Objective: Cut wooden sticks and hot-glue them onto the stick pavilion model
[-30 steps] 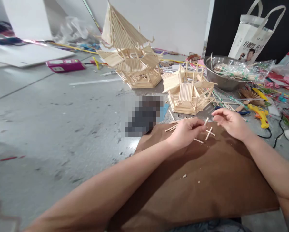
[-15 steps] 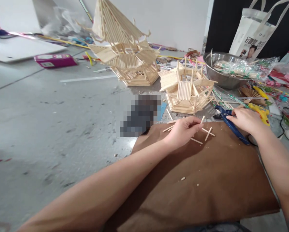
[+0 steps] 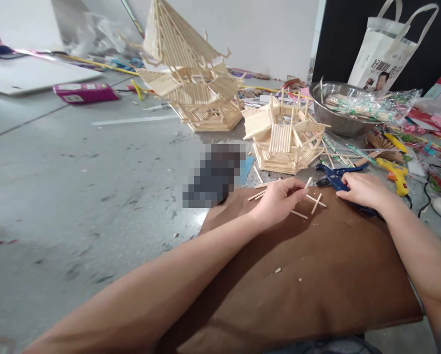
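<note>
Between the thumb and fingers of my left hand (image 3: pixel 281 199) is a short wooden stick (image 3: pixel 308 183), its end poking up past the fingertips. Two thin sticks lie crossed (image 3: pixel 318 202) on the brown sheet (image 3: pixel 316 285) just right of that hand, and a few more sticks (image 3: pixel 258 194) lie to its left. My right hand (image 3: pixel 364 191) has its fingers around a pair of blue-handled cutters (image 3: pixel 336 178), whose dark jaws point left. Part of their handles is covered by the hand.
A half-built stick pavilion (image 3: pixel 281 140) stands behind my hands, with a taller stick tower (image 3: pixel 202 93) farther back. Rightward are a metal bowl (image 3: pixel 338 120) of wrapped sticks, a yellow glue gun (image 3: pixel 395 174) and a white bag (image 3: pixel 379 59). A purple box (image 3: pixel 85 93) lies left.
My right hand has drawn slightly left with the cutters, and its fingers have closed round them; the cutters have turned and spread. My left hand keeps the stick almost in place.
</note>
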### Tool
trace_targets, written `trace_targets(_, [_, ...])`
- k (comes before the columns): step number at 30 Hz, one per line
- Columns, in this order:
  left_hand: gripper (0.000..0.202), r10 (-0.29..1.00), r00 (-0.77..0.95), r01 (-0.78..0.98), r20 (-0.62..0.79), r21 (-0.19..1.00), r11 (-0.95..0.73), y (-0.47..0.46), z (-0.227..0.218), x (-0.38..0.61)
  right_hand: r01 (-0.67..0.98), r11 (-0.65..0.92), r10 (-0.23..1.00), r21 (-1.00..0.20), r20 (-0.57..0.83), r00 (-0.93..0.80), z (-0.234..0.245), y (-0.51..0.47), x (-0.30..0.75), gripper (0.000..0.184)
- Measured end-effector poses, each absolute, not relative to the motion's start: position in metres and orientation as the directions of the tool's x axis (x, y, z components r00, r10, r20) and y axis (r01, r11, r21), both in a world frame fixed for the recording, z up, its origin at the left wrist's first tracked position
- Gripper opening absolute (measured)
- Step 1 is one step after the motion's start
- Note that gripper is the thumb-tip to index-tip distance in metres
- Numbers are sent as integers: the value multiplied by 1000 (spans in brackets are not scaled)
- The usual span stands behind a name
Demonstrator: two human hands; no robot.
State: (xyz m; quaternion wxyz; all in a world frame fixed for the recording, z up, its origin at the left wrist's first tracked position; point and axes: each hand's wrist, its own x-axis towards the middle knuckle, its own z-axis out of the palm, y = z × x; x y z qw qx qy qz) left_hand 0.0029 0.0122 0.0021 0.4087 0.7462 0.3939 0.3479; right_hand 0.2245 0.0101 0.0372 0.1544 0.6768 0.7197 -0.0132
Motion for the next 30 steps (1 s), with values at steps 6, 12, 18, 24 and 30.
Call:
trace_targets(6, [16,898,395,272,194,909,-316,13,-2,3,988,67,969,142,-246,-30,41,10,228,21])
trace_targets(12, [14,904,288,245,316,888,-388,17,-6,4,983,-6,999,-186,-42,-1,61,7,247,27])
trace_targets(18, [10,822,300,203,485,809,-551,15,5,1,804,-41,999,-594,-47,17,88,-14,248,41])
trace_targets(24, [7,761,473,122,444,822,-556,7,11,2,445,30,986,-895,-45,-158,91,-23,223,20])
trace_targets(30, [10,800,486,108,353,884,-455,1,8,6,359,97,995,-928,79,-66,63,-15,211,23])
